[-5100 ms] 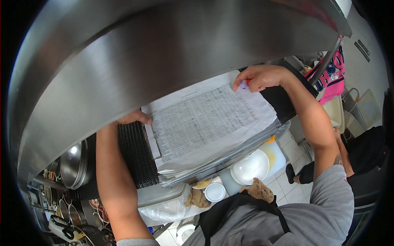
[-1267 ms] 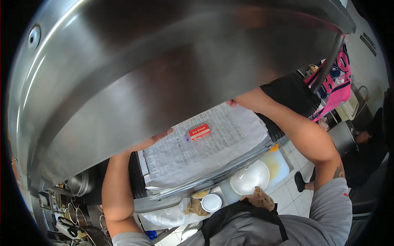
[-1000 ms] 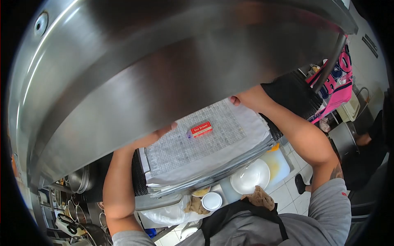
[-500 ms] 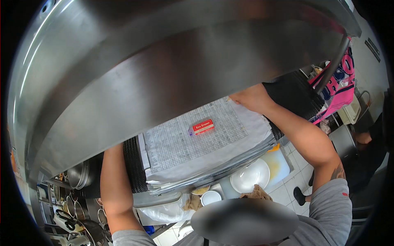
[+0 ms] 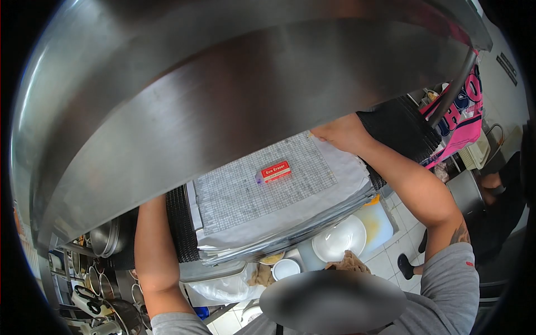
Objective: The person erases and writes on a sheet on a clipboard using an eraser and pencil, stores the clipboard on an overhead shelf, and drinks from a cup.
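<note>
My right hand (image 5: pixel 336 133) is at the far right corner of a stack of papers (image 5: pixel 312 218), its visible fingers curled in at the edge of the sheets. A metal hood (image 5: pixel 223 100) covers part of this hand, so what it may grip is hidden. On the stack lies a densely filled grid sheet (image 5: pixel 234 195), and on that rests a red and white eraser (image 5: pixel 276 171) marked "Eco Eraser". My left forearm reaches up along the left side of the stack; the hand itself is out of sight behind the metal.
Black ribbed mats (image 5: pixel 181 223) flank the stack. Below are a white bowl (image 5: pixel 339 239), a small white tub (image 5: pixel 286 269) and a plastic bag (image 5: pixel 226 287). Pans hang at lower left. A pink bag (image 5: pixel 463 120) is at right, near another person's hand (image 5: pixel 491 181).
My arms stay nearly in place, with a very slight shift of the view. At the right, the other person's hand and dark sleeve have moved a little.
</note>
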`<state>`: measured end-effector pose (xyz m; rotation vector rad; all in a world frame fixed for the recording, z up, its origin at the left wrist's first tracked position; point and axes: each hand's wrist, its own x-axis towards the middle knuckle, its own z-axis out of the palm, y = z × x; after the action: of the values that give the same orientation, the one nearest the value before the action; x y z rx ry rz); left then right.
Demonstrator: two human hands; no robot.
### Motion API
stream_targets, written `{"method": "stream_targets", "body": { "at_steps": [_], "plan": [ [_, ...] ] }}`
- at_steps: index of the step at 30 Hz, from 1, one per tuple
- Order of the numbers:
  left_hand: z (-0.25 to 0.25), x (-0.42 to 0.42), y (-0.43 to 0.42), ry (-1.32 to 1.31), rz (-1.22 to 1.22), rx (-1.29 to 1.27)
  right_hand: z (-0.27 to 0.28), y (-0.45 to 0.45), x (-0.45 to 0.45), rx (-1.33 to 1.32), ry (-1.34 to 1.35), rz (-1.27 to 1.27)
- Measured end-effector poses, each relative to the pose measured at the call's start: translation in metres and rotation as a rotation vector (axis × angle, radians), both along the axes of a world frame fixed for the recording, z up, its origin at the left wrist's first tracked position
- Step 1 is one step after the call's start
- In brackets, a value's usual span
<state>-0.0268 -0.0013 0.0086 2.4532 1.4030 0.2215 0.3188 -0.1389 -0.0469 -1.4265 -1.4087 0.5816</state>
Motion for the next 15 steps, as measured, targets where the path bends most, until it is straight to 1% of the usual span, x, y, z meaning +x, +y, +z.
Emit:
{"method": "stream_targets", "body": {
  "at_steps": [2, 11, 15],
  "plan": [
    [0.002, 0.002, -0.003, -0.001, 0.005, 0.005, -0.002, 0.001, 0.000, 0.001, 0.019, -0.002],
    [0.011, 0.007, -0.018, 0.004, -0.054, 0.076, -0.006, 0.003, 0.001, 0.054, -0.047, -0.015],
    [0.007, 0.006, -0.009, 0.014, -0.017, 0.031, -0.007, 0.004, 0.002, 0.062, -0.069, -0.018]
  ]
}}
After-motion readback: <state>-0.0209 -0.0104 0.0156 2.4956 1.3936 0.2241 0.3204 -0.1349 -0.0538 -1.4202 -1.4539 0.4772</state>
